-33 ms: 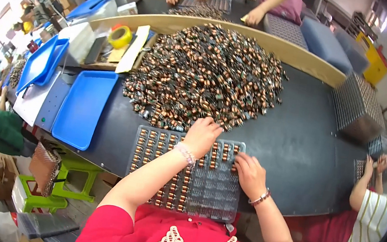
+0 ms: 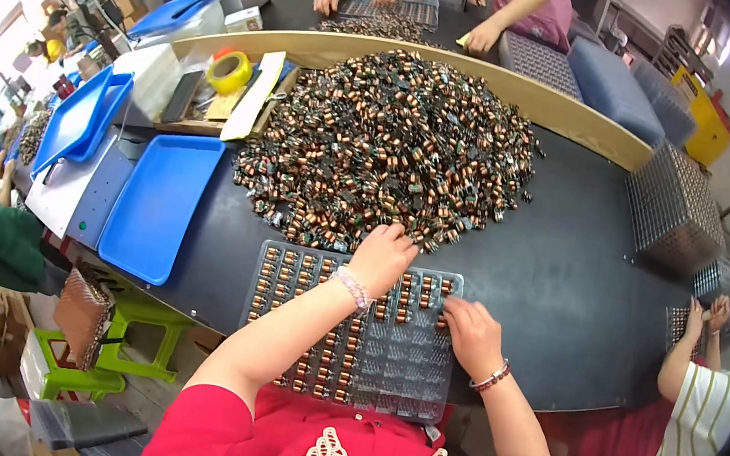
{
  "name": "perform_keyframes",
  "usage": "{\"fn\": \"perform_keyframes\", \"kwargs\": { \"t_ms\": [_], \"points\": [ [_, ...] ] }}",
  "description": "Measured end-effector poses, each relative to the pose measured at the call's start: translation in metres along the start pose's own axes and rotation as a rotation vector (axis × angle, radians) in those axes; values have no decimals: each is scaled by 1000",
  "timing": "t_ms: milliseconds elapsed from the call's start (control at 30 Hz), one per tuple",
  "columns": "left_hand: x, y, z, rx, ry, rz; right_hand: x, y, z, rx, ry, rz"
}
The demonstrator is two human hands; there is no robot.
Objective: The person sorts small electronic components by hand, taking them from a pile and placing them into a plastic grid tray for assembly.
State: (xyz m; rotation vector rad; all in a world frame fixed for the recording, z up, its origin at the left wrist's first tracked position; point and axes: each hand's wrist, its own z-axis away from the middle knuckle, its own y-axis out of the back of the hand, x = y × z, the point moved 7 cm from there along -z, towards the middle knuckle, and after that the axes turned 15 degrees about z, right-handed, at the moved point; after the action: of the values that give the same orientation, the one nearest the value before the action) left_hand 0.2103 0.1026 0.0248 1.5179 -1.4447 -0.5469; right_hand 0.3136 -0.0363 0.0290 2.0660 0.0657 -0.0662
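A large heap of small copper-wound coils (image 2: pixel 387 146) covers the middle of the dark table (image 2: pixel 582 289). My left hand (image 2: pixel 382 259) rests knuckles up at the heap's near edge, its fingers curled into the coils. In front of me lies a clear plastic compartment tray (image 2: pixel 405 371); coils fill its left columns and top rows. My right hand (image 2: pixel 470 333) sits on the tray's right side, fingertips pinched at a coil in an upper row. Both wrists wear bead bracelets.
Blue plastic trays (image 2: pixel 159 202) lie at the left, with a yellow tape roll (image 2: pixel 230 71) behind them. A curved wooden divider (image 2: pixel 579 119) bounds the far side. Metal mesh trays (image 2: pixel 675 208) stand at the right. Another person (image 2: pixel 696 410) works at the right, two more opposite.
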Motion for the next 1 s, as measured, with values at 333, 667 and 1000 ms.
{"fn": "perform_keyframes", "kwargs": {
  "t_ms": [333,667,1000],
  "points": [
    [-21,-7,-14,-316,-13,51,20,-15,-25,-148,0,-376],
    [-16,18,-17,-108,257,422,31,-28,-21,-65,-10,-402],
    [-13,31,14,103,433,710,24,-18,-11,36,9,-144]
  ]
}}
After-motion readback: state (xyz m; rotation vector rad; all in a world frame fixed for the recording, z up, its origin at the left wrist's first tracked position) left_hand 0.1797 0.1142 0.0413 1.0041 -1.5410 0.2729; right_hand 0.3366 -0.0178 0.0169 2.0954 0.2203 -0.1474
